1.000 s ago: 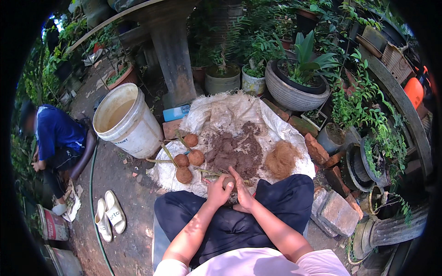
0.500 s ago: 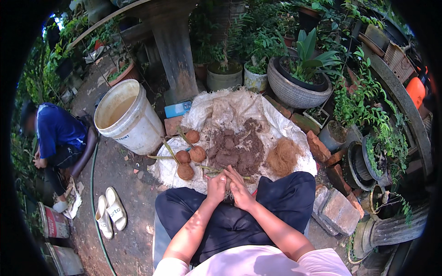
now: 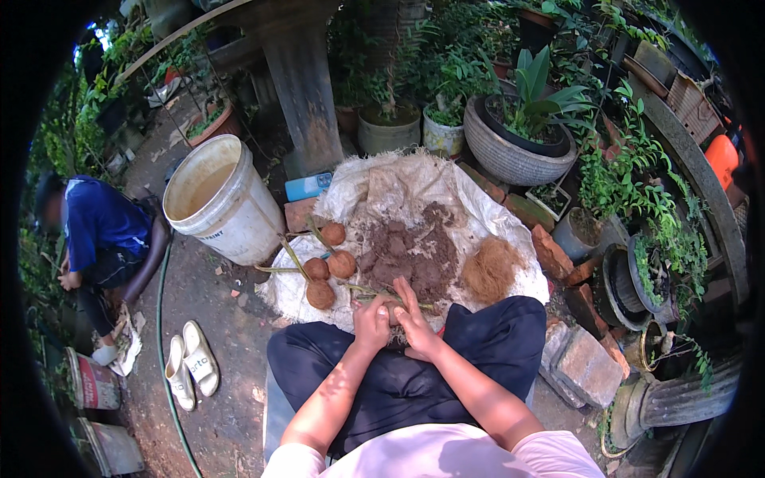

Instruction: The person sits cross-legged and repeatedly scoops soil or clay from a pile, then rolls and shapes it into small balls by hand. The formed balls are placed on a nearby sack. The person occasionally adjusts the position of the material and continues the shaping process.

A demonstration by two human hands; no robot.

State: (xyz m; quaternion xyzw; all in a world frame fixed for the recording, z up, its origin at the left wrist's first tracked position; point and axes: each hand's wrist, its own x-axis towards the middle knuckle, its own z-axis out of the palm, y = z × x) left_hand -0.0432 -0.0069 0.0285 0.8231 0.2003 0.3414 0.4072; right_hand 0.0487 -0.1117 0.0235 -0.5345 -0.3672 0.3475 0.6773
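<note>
My left hand (image 3: 370,323) and my right hand (image 3: 417,325) are pressed close together over my lap, at the near edge of the white sack (image 3: 382,180). The left fingers are curled, and the right fingers reach up, fairly straight, against them. Whatever lies between the palms is mostly hidden. Thin green stems (image 3: 368,292) show just beyond the fingers; I cannot tell whether they are held. A heap of wet brown soil (image 3: 410,259) lies ahead of the hands. To the left sit several round brown balls (image 3: 321,295), some with green stems; to the right is a wad of brown fibre (image 3: 492,271).
A white bucket (image 3: 255,215) of murky water stands left of the sack, by a blue box-like object (image 3: 307,187). Bricks (image 3: 588,366) and potted plants (image 3: 518,151) border the right and far sides. Slippers (image 3: 199,358), a hose (image 3: 159,319) and a seated person (image 3: 107,231) are at left.
My right hand has shifted slightly against the left, its fingers now pointing more upward and a little apart from the left fingers. The soil, balls and fibre have stayed in place.
</note>
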